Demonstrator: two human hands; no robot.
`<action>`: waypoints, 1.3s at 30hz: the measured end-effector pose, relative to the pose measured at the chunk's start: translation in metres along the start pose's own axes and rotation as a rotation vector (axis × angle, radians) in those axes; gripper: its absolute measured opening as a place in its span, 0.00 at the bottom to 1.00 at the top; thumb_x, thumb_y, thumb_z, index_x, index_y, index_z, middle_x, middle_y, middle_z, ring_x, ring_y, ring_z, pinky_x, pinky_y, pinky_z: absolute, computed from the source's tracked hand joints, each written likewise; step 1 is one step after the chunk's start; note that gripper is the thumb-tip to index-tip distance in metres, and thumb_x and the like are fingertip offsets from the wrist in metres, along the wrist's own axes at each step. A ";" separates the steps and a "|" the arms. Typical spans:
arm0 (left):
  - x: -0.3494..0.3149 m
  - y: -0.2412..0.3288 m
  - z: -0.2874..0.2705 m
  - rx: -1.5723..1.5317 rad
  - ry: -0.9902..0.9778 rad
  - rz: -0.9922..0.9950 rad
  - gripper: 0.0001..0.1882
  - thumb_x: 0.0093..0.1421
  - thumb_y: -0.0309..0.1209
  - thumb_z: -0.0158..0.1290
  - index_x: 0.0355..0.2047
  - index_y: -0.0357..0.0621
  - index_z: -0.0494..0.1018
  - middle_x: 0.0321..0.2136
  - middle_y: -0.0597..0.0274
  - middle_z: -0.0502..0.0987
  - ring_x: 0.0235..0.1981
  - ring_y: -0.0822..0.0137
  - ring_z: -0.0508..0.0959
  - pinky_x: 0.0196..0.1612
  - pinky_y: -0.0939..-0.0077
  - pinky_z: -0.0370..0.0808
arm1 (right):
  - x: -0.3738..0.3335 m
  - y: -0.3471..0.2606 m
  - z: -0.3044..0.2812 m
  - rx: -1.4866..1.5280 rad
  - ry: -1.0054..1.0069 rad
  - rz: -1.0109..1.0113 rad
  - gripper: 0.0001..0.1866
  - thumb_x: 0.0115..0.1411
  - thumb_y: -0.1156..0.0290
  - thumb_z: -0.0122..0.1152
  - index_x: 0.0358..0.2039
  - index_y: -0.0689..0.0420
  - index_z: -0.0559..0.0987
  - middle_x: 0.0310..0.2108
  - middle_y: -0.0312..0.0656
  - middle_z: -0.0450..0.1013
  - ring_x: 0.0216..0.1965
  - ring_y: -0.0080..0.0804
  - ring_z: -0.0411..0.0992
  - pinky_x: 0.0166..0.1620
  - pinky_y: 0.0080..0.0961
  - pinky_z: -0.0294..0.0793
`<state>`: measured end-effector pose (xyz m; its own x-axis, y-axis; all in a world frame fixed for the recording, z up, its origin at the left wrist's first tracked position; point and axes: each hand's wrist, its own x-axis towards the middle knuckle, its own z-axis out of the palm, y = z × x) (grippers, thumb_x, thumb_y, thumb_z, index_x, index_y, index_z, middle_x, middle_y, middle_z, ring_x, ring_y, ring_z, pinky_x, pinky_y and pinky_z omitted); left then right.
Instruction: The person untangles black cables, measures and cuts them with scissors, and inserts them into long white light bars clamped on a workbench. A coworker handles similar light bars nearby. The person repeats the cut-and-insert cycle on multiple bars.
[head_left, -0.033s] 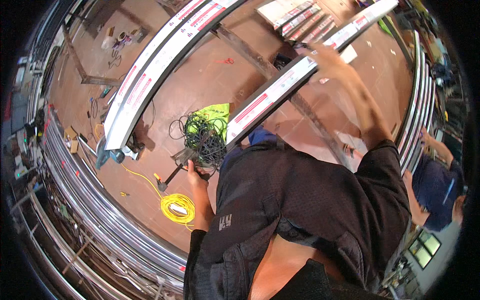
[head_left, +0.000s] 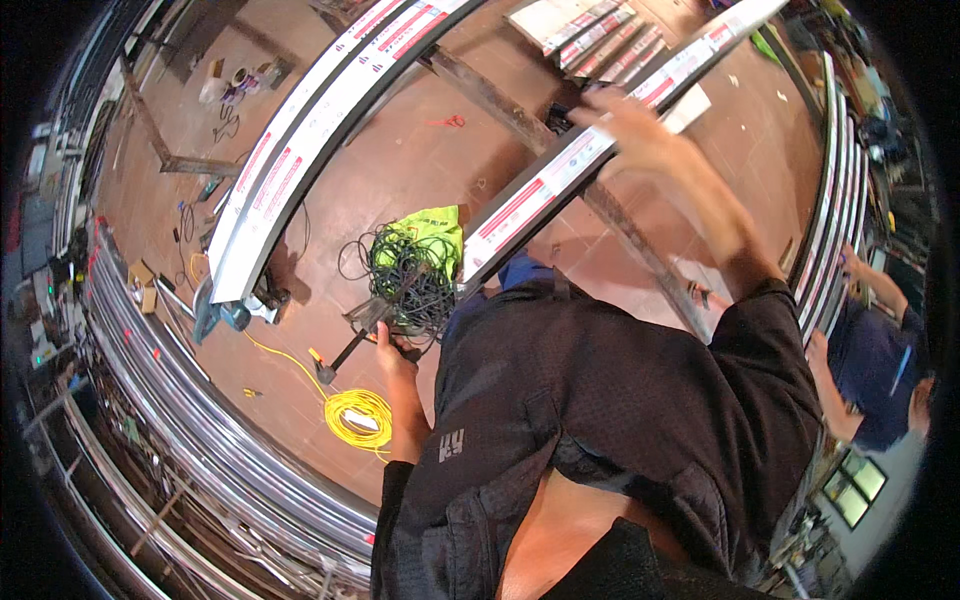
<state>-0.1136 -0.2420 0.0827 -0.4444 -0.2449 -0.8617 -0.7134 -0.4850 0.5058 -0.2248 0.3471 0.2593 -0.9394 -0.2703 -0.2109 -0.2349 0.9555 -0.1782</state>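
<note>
A long profile with white and red printed film on top and dark sides runs from close to my body to the far right. Over its middle is my right hand, blurred, its fingers stretched out and apart; whether they touch the film I cannot tell. Low on the left, my left hand is closed around a dark tool with a straight bar and a blocky end. Its grip is partly hidden by my fingers. Just beyond that hand, a tangle of black cable lies by a yellow-green bag.
Two more film-covered profiles span the left, above metal supports. Coiled yellow cable and a blue power tool lie on the floor. Metal tubes line the left side. Another person is beside profiles at right.
My right hand has moved a little nearer and to the left along the profile. The profile's near end has shifted slightly right. My left hand keeps the tool in about the same place.
</note>
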 end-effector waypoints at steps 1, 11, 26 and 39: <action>0.002 0.003 -0.008 0.029 0.013 -0.003 0.18 0.61 0.53 0.61 0.29 0.57 0.71 0.13 0.73 0.61 0.13 0.73 0.62 0.16 0.76 0.58 | 0.000 -0.041 0.016 0.044 0.090 -0.156 0.55 0.32 0.52 0.83 0.64 0.46 0.70 0.65 0.50 0.64 0.67 0.51 0.60 0.67 0.55 0.60; 0.039 0.047 -0.008 0.788 -0.210 0.313 0.18 0.57 0.43 0.67 0.24 0.43 0.74 0.14 0.65 0.70 0.13 0.72 0.69 0.17 0.75 0.64 | -0.055 -0.145 0.049 0.004 0.141 -0.045 0.41 0.36 0.51 0.79 0.54 0.40 0.75 0.53 0.39 0.69 0.62 0.40 0.65 0.70 0.54 0.53; -0.047 0.008 0.267 1.752 -0.932 1.015 0.18 0.54 0.43 0.56 0.43 0.53 0.81 0.34 0.43 0.82 0.39 0.40 0.81 0.42 0.47 0.76 | -0.159 -0.154 0.091 0.518 0.421 0.420 0.41 0.52 0.78 0.65 0.68 0.61 0.63 0.71 0.51 0.57 0.73 0.46 0.52 0.72 0.36 0.54; -0.065 -0.048 0.334 2.156 -0.994 1.071 0.18 0.56 0.42 0.55 0.47 0.61 0.81 0.38 0.48 0.83 0.41 0.46 0.83 0.44 0.51 0.79 | -0.105 -0.125 0.124 0.557 0.901 0.637 0.31 0.66 0.44 0.54 0.63 0.50 0.73 0.69 0.50 0.60 0.73 0.57 0.48 0.70 0.53 0.50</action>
<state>-0.2315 0.0770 0.1282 -0.3641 0.7765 -0.5143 0.7031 0.5913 0.3950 -0.0659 0.2414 0.1844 -0.7357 0.6132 0.2877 0.2586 0.6468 -0.7174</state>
